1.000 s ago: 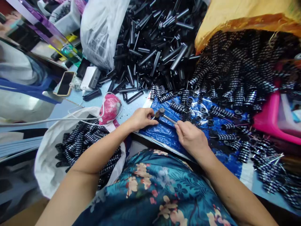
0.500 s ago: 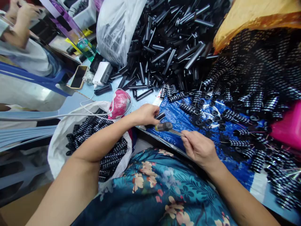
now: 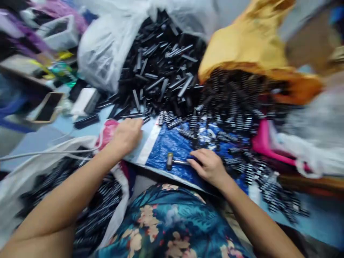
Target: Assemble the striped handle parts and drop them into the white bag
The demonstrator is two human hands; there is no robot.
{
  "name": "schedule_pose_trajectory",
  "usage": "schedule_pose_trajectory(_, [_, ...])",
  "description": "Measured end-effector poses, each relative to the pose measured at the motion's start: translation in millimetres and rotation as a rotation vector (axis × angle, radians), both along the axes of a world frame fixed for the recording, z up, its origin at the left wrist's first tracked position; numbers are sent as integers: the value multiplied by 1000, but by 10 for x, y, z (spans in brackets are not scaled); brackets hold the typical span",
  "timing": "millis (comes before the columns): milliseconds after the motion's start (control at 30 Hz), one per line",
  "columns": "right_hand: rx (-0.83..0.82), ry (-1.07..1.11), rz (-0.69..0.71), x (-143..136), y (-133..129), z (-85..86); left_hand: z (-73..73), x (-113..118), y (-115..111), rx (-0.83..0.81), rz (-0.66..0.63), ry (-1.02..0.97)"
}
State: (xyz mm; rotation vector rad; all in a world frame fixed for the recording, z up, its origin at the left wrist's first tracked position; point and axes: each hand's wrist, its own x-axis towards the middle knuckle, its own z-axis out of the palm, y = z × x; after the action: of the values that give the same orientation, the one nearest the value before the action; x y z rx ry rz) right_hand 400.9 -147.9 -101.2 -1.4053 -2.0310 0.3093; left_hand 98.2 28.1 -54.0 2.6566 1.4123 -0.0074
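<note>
My right hand (image 3: 208, 165) is closed round the handle end of a small hammer (image 3: 170, 161), whose head is over the blue plastic sheet (image 3: 174, 141). Curled and smeared by motion, my left hand (image 3: 128, 135) is beside a pink wrapped lump (image 3: 109, 130), at the near edge of a heap of smooth black tubes (image 3: 161, 71). What is inside its fingers is hidden. To the right of the tubes spreads a pile of black rollers with rows of light marks (image 3: 233, 111), some of them near my right hand.
An open white sack (image 3: 122, 200) of black rollers stands at my left, with a cable (image 3: 53, 153) across it. A phone (image 3: 48, 107) and a white box (image 3: 84, 102) lie at the far left. A yellow sack (image 3: 242, 43) and a pink basin (image 3: 264, 143) are at the right.
My left hand has moved away from the hammer, toward the tube heap; the black tube seen in it before no longer shows there. The hammer now points left over the sheet. The view has swung right.
</note>
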Motion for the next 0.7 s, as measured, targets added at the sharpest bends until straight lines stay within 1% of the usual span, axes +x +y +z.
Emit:
schedule_pose_trajectory(33, [-6, 19, -20, 65, 56, 39, -101, 103, 117, 59, -8, 92])
schedule_pose_trajectory(67, [12, 48, -75, 161, 123, 73, -190, 179, 226, 87, -34, 169])
schedule_pose_trajectory(133, [89, 91, -287, 432, 288, 132, -313, 247, 387, 126, -82, 244])
schedule_pose_trajectory(167, [133, 91, -420, 590, 389, 156, -340, 250, 427, 147, -94, 251])
schedule_pose_trajectory(200, [174, 65, -556, 753, 502, 174, -343, 242, 436, 169, -95, 244])
schedule_pose_trajectory(233, [181, 14, -664, 909, 627, 184, -326, 232, 416, 191, -84, 221])
schedule_pose_trajectory(300, [119, -120, -831, 1174, 901, 180, -251, 231, 306, 206, -21, 116])
schedule_pose_trajectory(333, [70, -182, -881, 1274, 1037, 169, -209, 243, 228, 189, 28, 24])
schedule_pose_trajectory(400, [-17, -262, -925, 1409, 1265, 141, -147, 285, 53, 79, 158, -238])
schedule_pose_trajectory(467, [-53, -272, -930, 1477, 1397, 123, -132, 334, -117, -135, 319, -573])
schedule_pose_trajectory(500, [-49, -259, -928, 1494, 1421, 123, -141, 359, -194, -262, 405, -753])
schedule_pose_trajectory(567, [-7, -213, -907, 1499, 1386, 142, -169, 411, -325, -520, 556, -1072])
schedule_pose_trajectory(600, [27, -174, -871, 1484, 1332, 161, -181, 439, -378, -631, 614, -1191])
schedule_pose_trajectory(633, [69, -120, -813, 1453, 1256, 183, -187, 472, -421, -728, 655, -1276])
schedule_pose_trajectory(700, [141, 36, -656, 1337, 1051, 225, -172, 553, -481, -877, 696, -1364])
